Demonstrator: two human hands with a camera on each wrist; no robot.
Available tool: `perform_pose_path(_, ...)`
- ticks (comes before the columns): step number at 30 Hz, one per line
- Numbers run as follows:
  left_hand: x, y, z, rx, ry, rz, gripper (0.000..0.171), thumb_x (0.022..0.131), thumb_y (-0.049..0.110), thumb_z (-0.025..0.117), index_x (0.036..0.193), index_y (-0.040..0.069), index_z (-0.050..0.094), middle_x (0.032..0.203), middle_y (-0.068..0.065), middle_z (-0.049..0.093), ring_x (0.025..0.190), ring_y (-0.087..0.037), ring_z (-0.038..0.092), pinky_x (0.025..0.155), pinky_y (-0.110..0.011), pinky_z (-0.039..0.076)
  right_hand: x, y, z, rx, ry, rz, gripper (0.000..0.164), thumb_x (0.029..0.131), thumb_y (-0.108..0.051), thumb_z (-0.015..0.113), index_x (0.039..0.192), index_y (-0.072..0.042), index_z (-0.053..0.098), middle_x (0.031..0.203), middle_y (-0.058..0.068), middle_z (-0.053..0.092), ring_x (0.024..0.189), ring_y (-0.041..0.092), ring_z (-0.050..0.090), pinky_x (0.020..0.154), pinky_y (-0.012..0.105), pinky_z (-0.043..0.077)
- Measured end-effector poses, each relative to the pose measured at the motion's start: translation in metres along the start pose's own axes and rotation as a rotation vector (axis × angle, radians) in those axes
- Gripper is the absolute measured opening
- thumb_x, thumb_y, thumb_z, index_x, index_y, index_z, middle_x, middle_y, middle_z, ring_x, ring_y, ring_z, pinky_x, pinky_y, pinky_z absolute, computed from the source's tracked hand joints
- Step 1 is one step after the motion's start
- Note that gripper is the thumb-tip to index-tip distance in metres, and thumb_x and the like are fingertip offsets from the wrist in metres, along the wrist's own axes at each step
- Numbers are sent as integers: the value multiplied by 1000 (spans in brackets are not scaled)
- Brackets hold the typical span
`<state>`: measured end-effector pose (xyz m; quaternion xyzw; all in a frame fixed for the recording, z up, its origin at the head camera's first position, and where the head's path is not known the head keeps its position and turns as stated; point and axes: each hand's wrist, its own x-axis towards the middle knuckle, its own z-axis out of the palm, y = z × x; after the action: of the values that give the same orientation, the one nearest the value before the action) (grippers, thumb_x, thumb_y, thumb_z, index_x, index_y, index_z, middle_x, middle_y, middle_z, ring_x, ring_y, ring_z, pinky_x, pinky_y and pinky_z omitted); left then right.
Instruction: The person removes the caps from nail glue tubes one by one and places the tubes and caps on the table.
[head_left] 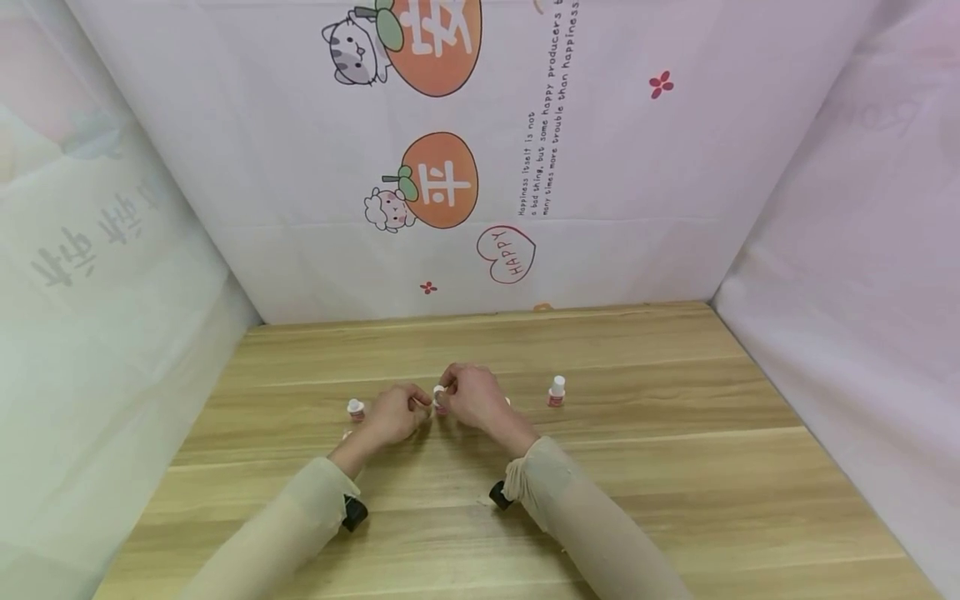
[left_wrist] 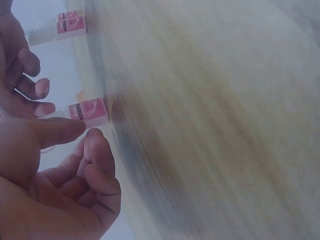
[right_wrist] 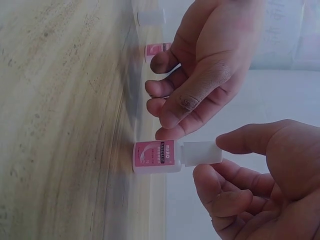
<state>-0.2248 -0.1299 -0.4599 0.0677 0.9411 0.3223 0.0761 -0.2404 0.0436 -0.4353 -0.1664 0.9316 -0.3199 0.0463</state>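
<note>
A small nail glue bottle with a pink label and white cap stands upright on the wooden table between the two hands. My right hand has its thumb and fingertips at either side of that cap, pinching it. Close by on the other side is my left hand, fingers loosely bent, fingertips right beside the bottle body and nothing held between them. In the left wrist view, the left thumb covers part of the same bottle.
Another such bottle stands left of the left hand, and one more to the right. Two others are mostly hidden by the forearm and hand. Printed cloth walls the table's back and sides.
</note>
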Motion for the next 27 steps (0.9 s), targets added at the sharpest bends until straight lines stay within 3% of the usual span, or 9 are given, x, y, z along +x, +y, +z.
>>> perform_pose_path(10,3,-5,7,31,-14,4,17,89,14,67,105,9,70,83,-3,69,67,-13,58,62,-26,46,1,0,8,-29,27,-43,14,93,-24,67,101,-13,70,84,-3,70,77,13,60,82,33,47)
perform_pose_path(16,3,-6,11,79,-13,10,17,90,14,68,105,8,70,85,-4,71,71,-14,59,66,-29,49,1,-2,12,-11,40,-35,15,92,-25,67,102,-13,70,85,-3,71,79,13,62,83,33,48)
perform_pose_path(22,5,-6,11,72,-21,-16,22,90,11,65,110,5,69,83,-4,68,69,-16,56,62,-28,45,1,-3,13,0,67,-32,18,90,-25,70,102,-12,69,88,-2,71,80,13,63,79,31,49)
perform_pose_path(27,8,-6,12,55,-13,-17,16,89,11,67,104,6,69,84,-4,69,69,-15,56,61,-27,44,2,-3,13,13,71,-23,17,91,-26,70,102,-13,68,89,-2,71,81,13,64,81,31,50)
